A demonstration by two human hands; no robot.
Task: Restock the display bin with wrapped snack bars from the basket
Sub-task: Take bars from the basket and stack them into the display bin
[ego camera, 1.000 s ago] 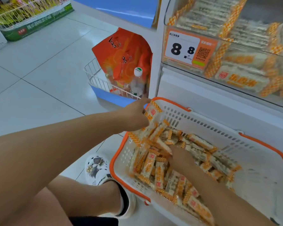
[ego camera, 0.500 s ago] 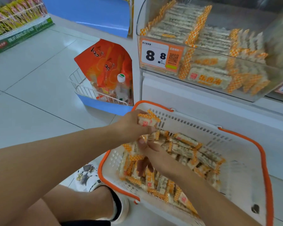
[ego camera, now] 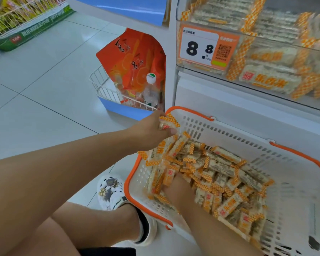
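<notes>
Several bars (ego camera: 167,124) gripped in the left hand (ego camera: 151,133) over the basket's (ego camera: 296,191) far-left corner, right hand (ego camera: 177,189) buried in the heap, grip unclear; a loose fistful could shed bars onto the floor (ego camera: 35,85) on the lift to the bin (ego camera: 266,58).

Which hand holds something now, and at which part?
The left hand grips snack bars around their middle. The right hand is dug into the basket pile; its hold cannot be told.

Left hand (ego camera: 151,130) grips bars (ego camera: 167,123) at basket (ego camera: 294,200) far-left rim. Right hand (ego camera: 179,189) buried in bar pile (ego camera: 220,174). Bin (ego camera: 266,58) far right.
</notes>
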